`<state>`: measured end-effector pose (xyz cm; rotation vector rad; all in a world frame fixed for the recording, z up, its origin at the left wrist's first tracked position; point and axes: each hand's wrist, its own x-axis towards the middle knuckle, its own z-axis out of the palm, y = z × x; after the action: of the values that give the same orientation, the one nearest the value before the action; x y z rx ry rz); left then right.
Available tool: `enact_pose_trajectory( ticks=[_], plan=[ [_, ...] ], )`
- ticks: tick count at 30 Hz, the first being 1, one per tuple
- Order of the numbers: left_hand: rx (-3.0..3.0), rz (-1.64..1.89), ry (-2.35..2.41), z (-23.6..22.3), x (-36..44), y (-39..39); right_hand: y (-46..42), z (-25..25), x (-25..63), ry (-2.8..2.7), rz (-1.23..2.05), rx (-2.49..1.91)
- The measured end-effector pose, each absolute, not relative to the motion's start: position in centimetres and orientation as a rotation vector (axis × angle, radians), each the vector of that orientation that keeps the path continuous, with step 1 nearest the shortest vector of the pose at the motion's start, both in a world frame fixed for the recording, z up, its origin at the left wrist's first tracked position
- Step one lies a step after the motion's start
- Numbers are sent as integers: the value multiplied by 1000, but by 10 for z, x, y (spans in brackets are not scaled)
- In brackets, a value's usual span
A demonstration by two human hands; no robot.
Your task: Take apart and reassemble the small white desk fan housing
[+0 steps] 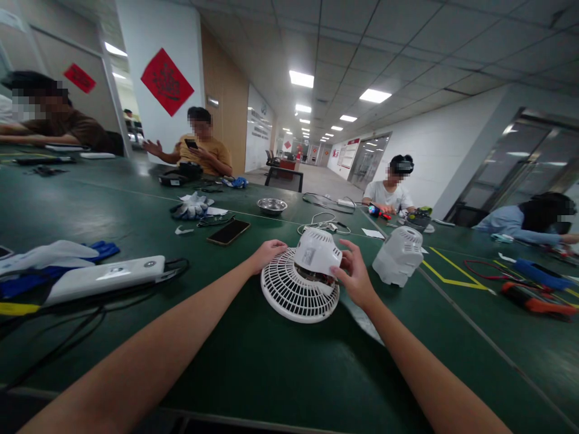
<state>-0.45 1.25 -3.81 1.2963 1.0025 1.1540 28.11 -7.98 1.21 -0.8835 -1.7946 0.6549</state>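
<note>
A white fan head lies grille-down on the green table in front of me. Its round slotted grille (296, 295) is underneath, and a white motor cover (314, 250) with vents and a label sits tilted on top. Inner parts show through a gap below the cover. My left hand (270, 253) is closed at the grille's far left rim, its fingertips partly hidden. On the other side, my right hand (355, 271) grips the cover's right side between thumb and fingers. Beyond it stands a separate white plastic housing (398, 256) with vents on top.
A phone (229, 231), metal bowl (272, 206) and white cable (323, 222) lie farther back. To the left are a long white device (108, 278) with black cords and blue-white gloves (54, 259). An orange multimeter (538, 299) is at right. Several people sit around the table.
</note>
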Motion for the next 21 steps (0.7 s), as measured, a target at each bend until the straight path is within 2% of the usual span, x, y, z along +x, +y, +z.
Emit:
enact_pose_trajectory(
  ticks=[5,9,15,21],
  plan=[
    [1316,1150,1021,-36,-4,10,-87,17,284,-2032,384,-923],
    [1362,1161,1001,-36,-4,9,-91,21,284,-2111,295,-951],
    [1872,1243,1184,-19,-8,-3,-93,23,280,-2148,338,-1012],
    [2171,1135,1014,6,0,-29,-90,21,280,-2109,422,-1062]
  ],
)
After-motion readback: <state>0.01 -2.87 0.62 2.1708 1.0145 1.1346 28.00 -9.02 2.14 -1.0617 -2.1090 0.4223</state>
